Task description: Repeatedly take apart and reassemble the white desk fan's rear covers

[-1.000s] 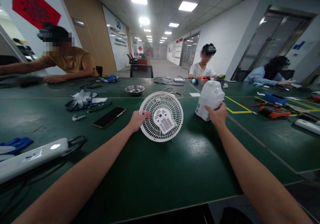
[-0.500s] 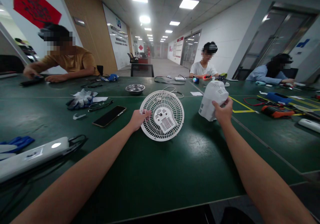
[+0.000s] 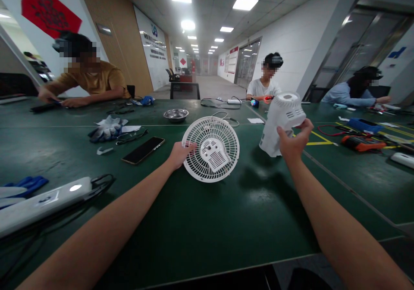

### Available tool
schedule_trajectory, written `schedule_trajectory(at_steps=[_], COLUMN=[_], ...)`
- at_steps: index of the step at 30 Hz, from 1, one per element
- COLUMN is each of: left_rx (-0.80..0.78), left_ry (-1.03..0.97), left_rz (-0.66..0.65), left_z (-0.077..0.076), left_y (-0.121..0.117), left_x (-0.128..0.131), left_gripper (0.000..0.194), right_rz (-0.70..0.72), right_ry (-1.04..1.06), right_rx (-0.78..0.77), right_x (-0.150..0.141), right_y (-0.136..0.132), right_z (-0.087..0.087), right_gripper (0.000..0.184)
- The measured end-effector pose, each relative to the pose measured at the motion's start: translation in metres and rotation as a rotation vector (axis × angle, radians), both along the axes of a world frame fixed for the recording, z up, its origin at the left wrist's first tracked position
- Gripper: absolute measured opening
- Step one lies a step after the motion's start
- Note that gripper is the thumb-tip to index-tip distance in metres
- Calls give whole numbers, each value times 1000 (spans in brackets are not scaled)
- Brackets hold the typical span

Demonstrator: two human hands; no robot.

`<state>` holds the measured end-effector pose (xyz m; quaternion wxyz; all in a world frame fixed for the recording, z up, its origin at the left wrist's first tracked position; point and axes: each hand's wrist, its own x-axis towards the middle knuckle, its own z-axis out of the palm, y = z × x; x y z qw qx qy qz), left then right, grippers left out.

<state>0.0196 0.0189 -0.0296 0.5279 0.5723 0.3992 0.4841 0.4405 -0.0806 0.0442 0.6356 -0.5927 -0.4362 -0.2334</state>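
A round white fan grille (image 3: 211, 150) stands tilted on the green table, its slotted motor cover facing me. My left hand (image 3: 181, 154) grips its left rim, thumb over the front and fingers behind. To the right, my right hand (image 3: 294, 139) is closed around the side of a white plastic fan housing (image 3: 281, 122) with vent slots near its top. Some of its fingers are hidden behind the housing. A shadow lies on the table below the housing. Behind the grille, a pale cable (image 3: 226, 116) curls on the table.
Left of the grille lie a phone (image 3: 143, 150), work gloves (image 3: 108, 128) and a white power strip (image 3: 48, 201). A metal bowl (image 3: 175, 115) sits farther back. An orange multimeter (image 3: 362, 143) is at right. Several people sit around the table (image 3: 207, 229).
My right hand has raised and turned the fan housing slightly, so its slotted top now faces more toward me. The grille and my left hand have hardly moved.
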Motion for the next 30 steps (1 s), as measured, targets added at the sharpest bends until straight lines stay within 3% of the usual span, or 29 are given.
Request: schedule_trajectory(at_steps=[3, 7, 13, 21, 25, 28, 30], left_rx=[3, 1, -3, -13, -6, 6, 25], left_ry=[-8, -7, -20, 0, 9, 15, 16], left_rz=[-3, 30, 22, 8, 25, 73, 98], left_z=[-2, -4, -1, 5, 10, 15, 18], left_y=[2, 4, 1, -4, -10, -15, -18], left_x=[0, 1, 1, 1, 2, 4, 5], left_gripper=[32, 32, 27, 22, 21, 23, 25], right_rz=[198, 351, 314, 45, 57, 144, 270], right_ry=[31, 59, 22, -137, -141, -148, -101], right_rx=[-87, -365, -742, -1125, -1093, -849, -672], right_x=[-34, -74, -88, -83, -85, -90, -97], right_y=[-4, 0, 8, 13, 9, 6, 4], right_z=[5, -12, -42, -53, -51, -43, -36], right_gripper=[79, 73, 71, 74, 78, 76, 60])
